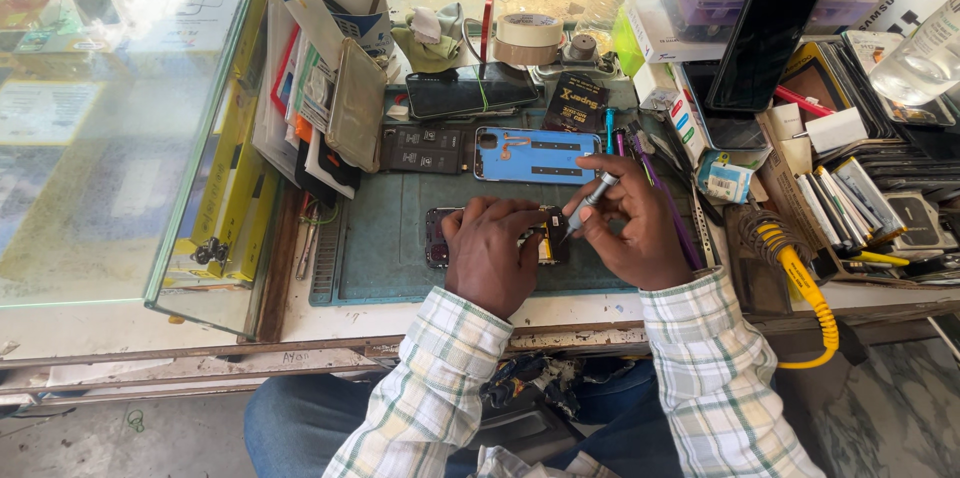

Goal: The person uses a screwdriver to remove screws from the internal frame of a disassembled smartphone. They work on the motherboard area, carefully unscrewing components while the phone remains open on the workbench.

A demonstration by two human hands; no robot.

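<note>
My left hand (492,250) presses down on an opened phone (436,238) lying on the green work mat (385,238); most of the phone is hidden under the hand. My right hand (632,228) grips a small silver screwdriver (590,200), its tip touching the phone's right end. A blue phone back cover (530,155) lies just beyond the hands, with a black battery (423,149) to its left.
A glass display case (120,118) stands at the left. Card packs, a tape roll (528,38), a dark phone (470,93), an upright black phone (765,33), boxes and a yellow coiled cable (808,293) crowd the back and right.
</note>
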